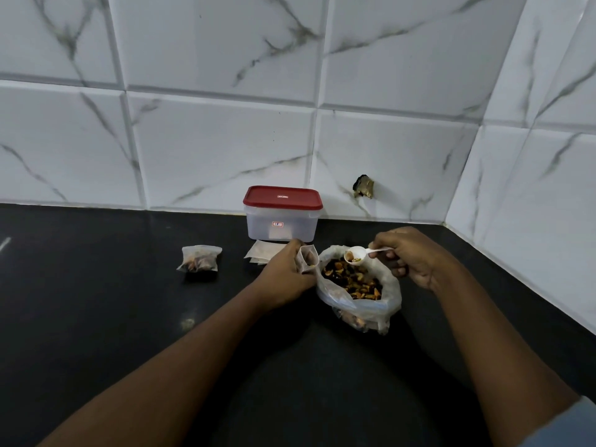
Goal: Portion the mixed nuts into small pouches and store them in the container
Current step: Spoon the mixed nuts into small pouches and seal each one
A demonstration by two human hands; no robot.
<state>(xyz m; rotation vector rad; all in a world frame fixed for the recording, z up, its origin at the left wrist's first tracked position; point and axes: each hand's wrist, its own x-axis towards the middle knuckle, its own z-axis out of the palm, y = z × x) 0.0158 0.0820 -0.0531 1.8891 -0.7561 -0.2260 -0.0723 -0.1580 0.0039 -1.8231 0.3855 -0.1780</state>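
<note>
A clear plastic bag of mixed nuts (354,282) lies open on the black counter. My left hand (287,272) grips a small clear pouch (308,258) upright at the bag's left edge, with a few nuts inside. My right hand (409,256) pinches the handle of a white plastic spoon (354,254), whose bowl holds a few nuts just above the bag, right of the pouch mouth. A filled pouch (200,259) lies on the counter to the left. The clear container with a red lid (282,214) stands shut by the wall.
Several empty flat pouches (263,251) lie stacked in front of the container. The black counter (129,317) meets tiled walls at the back and right, forming a corner. A broken hole in a tile (363,186) shows behind the bag.
</note>
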